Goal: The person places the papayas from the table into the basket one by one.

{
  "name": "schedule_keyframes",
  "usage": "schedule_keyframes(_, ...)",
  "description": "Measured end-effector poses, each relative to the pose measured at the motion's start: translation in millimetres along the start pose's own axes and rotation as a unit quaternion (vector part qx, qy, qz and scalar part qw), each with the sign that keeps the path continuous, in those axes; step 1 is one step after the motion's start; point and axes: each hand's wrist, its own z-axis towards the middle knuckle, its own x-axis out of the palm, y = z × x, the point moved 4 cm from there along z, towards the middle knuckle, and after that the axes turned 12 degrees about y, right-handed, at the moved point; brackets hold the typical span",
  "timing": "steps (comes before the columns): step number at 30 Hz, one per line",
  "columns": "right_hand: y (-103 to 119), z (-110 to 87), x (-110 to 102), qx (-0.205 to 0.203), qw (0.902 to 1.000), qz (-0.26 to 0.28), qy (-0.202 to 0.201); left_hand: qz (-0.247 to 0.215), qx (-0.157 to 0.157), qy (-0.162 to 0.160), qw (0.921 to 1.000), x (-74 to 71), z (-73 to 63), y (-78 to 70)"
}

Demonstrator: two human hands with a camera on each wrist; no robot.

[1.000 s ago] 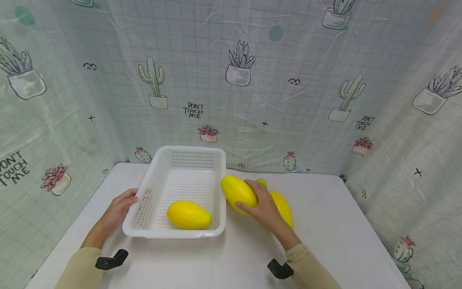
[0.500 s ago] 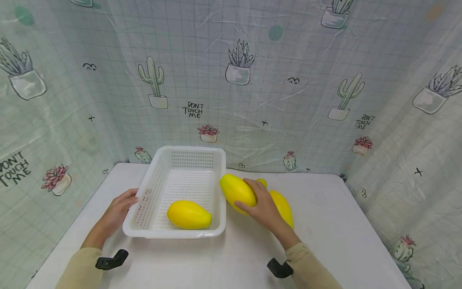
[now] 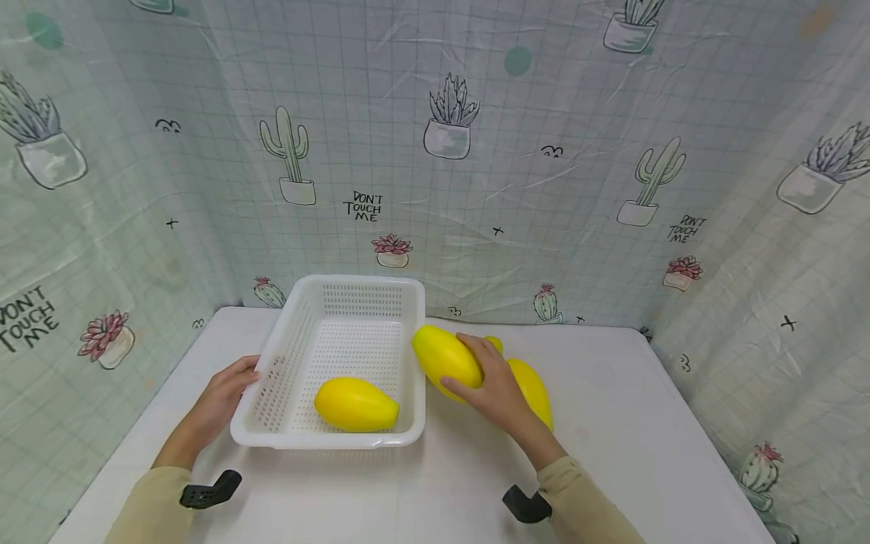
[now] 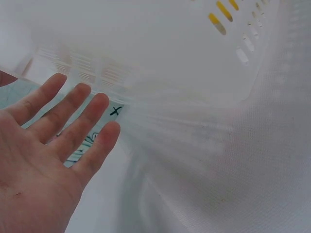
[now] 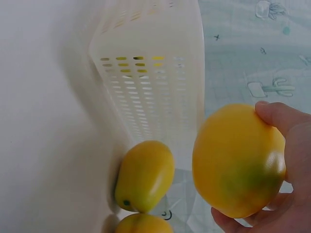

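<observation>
A white perforated plastic basket (image 3: pixel 326 440) sits on the left part of the table, with one yellow papaya (image 3: pixel 356 405) lying inside near its front. My left hand (image 3: pixel 220 400) is at the basket's left rim; in the left wrist view its fingers (image 4: pixel 92 128) are straight and spread by the outer wall. My right hand (image 3: pixel 495 389) grips a second papaya (image 3: pixel 445 363) beside the right rim. The right wrist view shows this papaya (image 5: pixel 238 160) raised, thumb on one side and fingers on the other. More papayas (image 3: pixel 533 393) lie behind that hand, partly hidden.
The white table (image 3: pixel 612 431) extends to the right and in front of the basket. A patterned cloth (image 3: pixel 516 189) with cactus drawings hangs behind and on both sides. In the right wrist view, two papayas (image 5: pixel 146 174) rest close together next to the basket wall.
My right hand and the papaya it grips have shifted slightly left and up, towards the basket's right rim. My left hand and the basket stay in place.
</observation>
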Motion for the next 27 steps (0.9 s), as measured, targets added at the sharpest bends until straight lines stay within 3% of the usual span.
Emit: schedule_keyframes(27, 12, 4.0, 1, -0.001, 0.9998, 0.013, 0.014, 0.005, 0.0, -0.004, 1.0, 1.0, 0.2, -0.7)
